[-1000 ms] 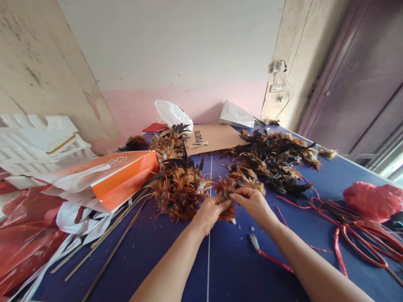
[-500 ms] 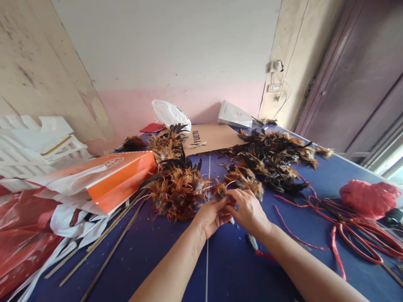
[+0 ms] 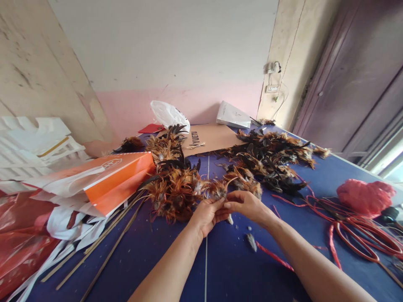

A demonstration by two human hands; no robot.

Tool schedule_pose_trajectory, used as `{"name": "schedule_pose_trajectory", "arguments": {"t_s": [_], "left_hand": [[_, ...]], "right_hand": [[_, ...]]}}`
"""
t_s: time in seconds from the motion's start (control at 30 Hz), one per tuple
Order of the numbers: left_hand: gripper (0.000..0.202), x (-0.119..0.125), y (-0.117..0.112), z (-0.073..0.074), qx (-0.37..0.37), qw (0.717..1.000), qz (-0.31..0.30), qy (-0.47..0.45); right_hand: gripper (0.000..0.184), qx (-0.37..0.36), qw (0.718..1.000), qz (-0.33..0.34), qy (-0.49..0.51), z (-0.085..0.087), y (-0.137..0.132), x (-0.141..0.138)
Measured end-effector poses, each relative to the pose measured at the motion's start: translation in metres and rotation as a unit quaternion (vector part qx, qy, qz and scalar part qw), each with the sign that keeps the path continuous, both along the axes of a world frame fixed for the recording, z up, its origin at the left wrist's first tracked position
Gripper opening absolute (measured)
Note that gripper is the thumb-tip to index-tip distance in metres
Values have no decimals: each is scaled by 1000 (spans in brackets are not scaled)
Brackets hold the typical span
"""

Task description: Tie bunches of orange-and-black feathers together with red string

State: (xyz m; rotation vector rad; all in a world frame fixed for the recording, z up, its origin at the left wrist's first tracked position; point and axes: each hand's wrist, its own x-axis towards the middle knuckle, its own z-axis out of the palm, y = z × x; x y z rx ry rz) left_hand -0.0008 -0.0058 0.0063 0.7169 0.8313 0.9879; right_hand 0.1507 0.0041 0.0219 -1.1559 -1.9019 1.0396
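My left hand [image 3: 208, 216] pinches a small bunch of brown feathers [image 3: 218, 188] near the middle of the blue table [image 3: 176, 264]. Against its fingertips, my right hand [image 3: 247, 207] has thumb and fingers closed at the base of the same bunch; whether it grips anything thin there is hidden. Close on the left lies a big heap of brown and black feathers [image 3: 176, 191]. Just beyond my right hand is another tuft of brown feathers [image 3: 244, 180]. A grey feather tuft [image 3: 251, 242] sits on the table below my right hand, beside a red plastic strip [image 3: 273, 254].
Darker feathers [image 3: 270, 153] spread across the right rear. An orange and white paper bag [image 3: 119, 180] and thin sticks [image 3: 103, 243] lie left. Cardboard [image 3: 217, 136] is at the back. On the right are a pink plastic bundle [image 3: 365, 197] and red-handled scissors [image 3: 355, 239].
My right hand has turned flatter and lower against the left fingertips, and more of the feather bunch shows. My right forearm has shifted, uncovering more of the red strip and the grey tuft.
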Motion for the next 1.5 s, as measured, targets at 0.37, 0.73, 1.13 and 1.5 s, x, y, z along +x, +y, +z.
{"name": "schedule_pose_trajectory", "arguments": {"t_s": [0.37,0.73,1.13,1.5], "left_hand": [[23,1,-3,-3,47,996,-76,13],[18,-7,0,-2,30,990,-134,-21],[25,2,-3,1,104,992,-71,29],[30,5,1,-7,184,978,-14,92]], "right_hand": [[33,-178,956,9,234,-5,-2,-9],[31,-249,908,90,323,-6,-5,-10],[22,-142,932,69,327,-9,0,-12],[27,-28,988,-50,145,-2,2,-11]]}}
